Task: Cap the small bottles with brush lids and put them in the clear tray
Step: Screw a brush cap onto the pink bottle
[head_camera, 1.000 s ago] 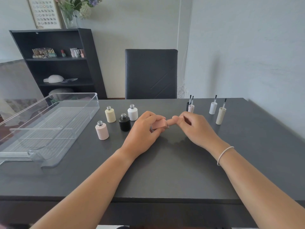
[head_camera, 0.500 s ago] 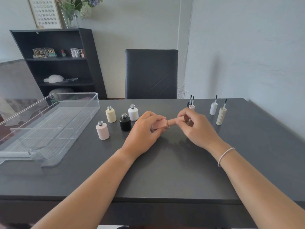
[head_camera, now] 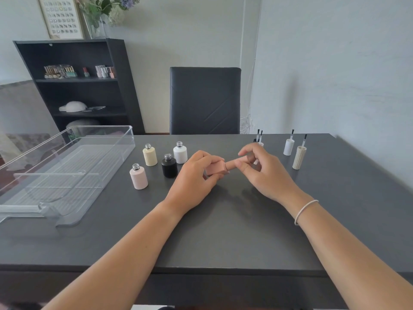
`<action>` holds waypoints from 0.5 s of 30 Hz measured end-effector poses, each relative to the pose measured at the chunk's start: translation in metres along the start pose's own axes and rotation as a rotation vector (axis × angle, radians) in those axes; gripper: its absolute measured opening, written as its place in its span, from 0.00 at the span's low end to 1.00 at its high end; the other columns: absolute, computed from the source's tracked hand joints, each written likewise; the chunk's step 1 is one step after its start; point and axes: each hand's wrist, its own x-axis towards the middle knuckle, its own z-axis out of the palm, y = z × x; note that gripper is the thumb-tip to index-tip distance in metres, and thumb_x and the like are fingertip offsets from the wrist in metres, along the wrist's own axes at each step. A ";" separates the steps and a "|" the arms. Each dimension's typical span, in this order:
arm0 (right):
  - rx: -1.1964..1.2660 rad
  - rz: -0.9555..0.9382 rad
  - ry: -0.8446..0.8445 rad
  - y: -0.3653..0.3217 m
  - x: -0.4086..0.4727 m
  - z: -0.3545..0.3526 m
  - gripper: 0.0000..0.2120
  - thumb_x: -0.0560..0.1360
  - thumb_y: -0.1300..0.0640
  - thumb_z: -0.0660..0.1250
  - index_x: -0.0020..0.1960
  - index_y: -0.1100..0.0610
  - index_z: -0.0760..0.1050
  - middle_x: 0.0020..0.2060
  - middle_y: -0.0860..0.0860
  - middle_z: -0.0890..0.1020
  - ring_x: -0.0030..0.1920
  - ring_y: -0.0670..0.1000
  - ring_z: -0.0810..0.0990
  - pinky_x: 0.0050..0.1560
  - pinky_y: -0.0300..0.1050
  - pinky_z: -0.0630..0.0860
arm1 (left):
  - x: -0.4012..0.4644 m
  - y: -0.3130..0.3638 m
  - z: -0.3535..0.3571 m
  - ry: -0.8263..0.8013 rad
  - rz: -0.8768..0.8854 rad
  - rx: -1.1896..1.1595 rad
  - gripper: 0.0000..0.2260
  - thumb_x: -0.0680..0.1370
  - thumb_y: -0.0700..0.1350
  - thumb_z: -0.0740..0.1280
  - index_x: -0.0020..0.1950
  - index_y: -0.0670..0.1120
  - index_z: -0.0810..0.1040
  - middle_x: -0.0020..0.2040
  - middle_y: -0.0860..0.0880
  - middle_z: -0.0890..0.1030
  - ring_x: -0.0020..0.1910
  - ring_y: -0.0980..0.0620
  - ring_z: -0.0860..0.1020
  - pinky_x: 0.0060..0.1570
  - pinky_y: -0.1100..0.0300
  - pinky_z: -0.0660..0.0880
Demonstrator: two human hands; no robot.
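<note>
While the left hand [head_camera: 194, 178] grips a pink bottle [head_camera: 215, 168] lying on its side just above the dark counter [head_camera: 234, 231], the right hand [head_camera: 260, 173] pinches the pink lid [head_camera: 232, 164] at the bottle's mouth between thumb and fingertips, the other fingers spread loosely. Both grips are thus grasping, the left around the bottle's body, the right on the lid, and bottle and lid meet in the middle of the counter between the two hands. Just left of the left hand stand four uncapped bottles with bare threaded necks: a black bottle [head_camera: 169, 168] nearest the knuckles, a white bottle [head_camera: 180, 152] behind it, a cream bottle [head_camera: 149, 155] further left, and a pale pink bottle [head_camera: 138, 176] nearest the tray. At the far left the clear tray [head_camera: 107, 139] sits on the counter with its near lip overhanging toward the viewer; nothing can be seen in it. Behind the right hand, partly hidden by its fingers, stand two lids [head_camera: 259, 139] with brushes pointing up; to the right, well apart from the hand, stand a white lid [head_camera: 288, 147] and a ribbed cream lid [head_camera: 299, 157], brushes up as well. A dark chair [head_camera: 204, 100] stands at the far edge of the counter, and a black shelf [head_camera: 76, 83] holding small items stands against the wall at far left. A pale band [head_camera: 305, 211] circles the right wrist.
</note>
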 end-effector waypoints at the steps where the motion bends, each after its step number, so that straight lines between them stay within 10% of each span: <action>1: -0.006 -0.020 -0.006 0.000 0.000 0.001 0.04 0.75 0.52 0.63 0.46 0.52 0.72 0.31 0.42 0.72 0.30 0.41 0.70 0.34 0.40 0.67 | 0.000 0.000 0.000 -0.002 0.001 0.004 0.10 0.72 0.42 0.71 0.52 0.51 0.79 0.46 0.52 0.75 0.43 0.58 0.73 0.39 0.71 0.69; 15: 0.084 -0.089 0.136 -0.025 0.033 -0.010 0.08 0.74 0.54 0.66 0.38 0.55 0.72 0.26 0.35 0.77 0.27 0.38 0.70 0.29 0.27 0.64 | -0.012 -0.012 -0.017 -0.199 -0.080 0.255 0.20 0.73 0.51 0.68 0.64 0.49 0.73 0.56 0.52 0.75 0.51 0.56 0.73 0.54 0.67 0.67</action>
